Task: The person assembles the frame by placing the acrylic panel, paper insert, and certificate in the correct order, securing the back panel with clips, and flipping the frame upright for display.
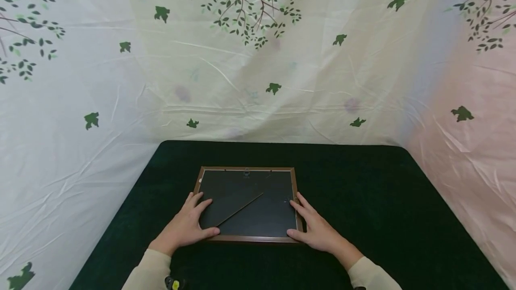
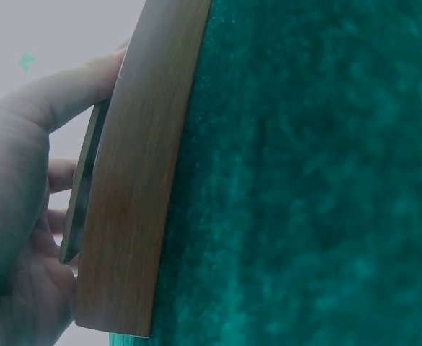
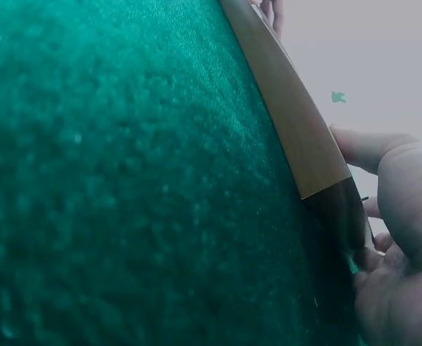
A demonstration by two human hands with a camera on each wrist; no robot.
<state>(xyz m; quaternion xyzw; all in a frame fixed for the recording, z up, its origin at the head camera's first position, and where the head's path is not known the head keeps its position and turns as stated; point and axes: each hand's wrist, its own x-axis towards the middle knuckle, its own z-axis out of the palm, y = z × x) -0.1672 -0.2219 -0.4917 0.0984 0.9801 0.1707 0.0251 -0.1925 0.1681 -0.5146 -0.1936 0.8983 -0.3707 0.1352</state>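
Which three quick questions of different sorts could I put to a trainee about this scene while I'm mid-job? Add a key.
1. True or false: the bare left hand and the bare right hand both touch the brown wooden rectangular frame.

2. Which way does the frame's flat black panel face?
A) Up
B) Down, toward the table
C) Sideways, toward the right hand

3. Fill in the colour: the cloth on the table around the frame is dark ____.

Key:
1. True
2. A
3. green
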